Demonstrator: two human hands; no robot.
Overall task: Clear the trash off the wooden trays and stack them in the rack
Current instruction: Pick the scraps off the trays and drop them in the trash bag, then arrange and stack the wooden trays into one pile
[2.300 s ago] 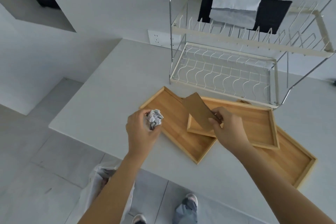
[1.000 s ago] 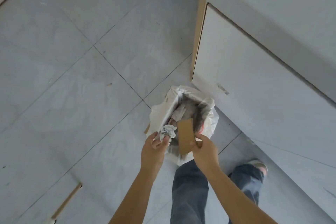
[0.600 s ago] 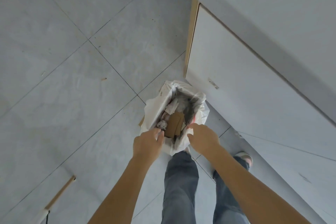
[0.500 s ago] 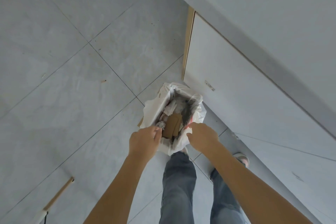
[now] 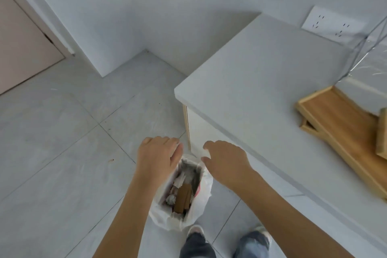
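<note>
white counter (image 5: pixel 261 73) right, wooden trays (image 5: pixel 343 123) overlapped at its far edge, rack (image 5: pixel 368 52) barely in frame behind. trash bag (image 5: pixel 201 211) on floor holds cardboard piece (image 5: pixel 183 198), crumpled paper (image 5: pixel 170 199). left hand (image 5: pixel 156 153), right hand (image 5: pixel 227 160) empty, fingers loose above bag. dumping step looks done; next: reach trays, stack in rack.

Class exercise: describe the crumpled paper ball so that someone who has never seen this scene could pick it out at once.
Start at the white counter; on the floor at its near corner stands a bin lined with a white plastic bag. Inside, left of the flat brown cardboard piece, lies the crumpled paper ball: small, grey-white and wrinkled, unlike the smooth card.
</note>
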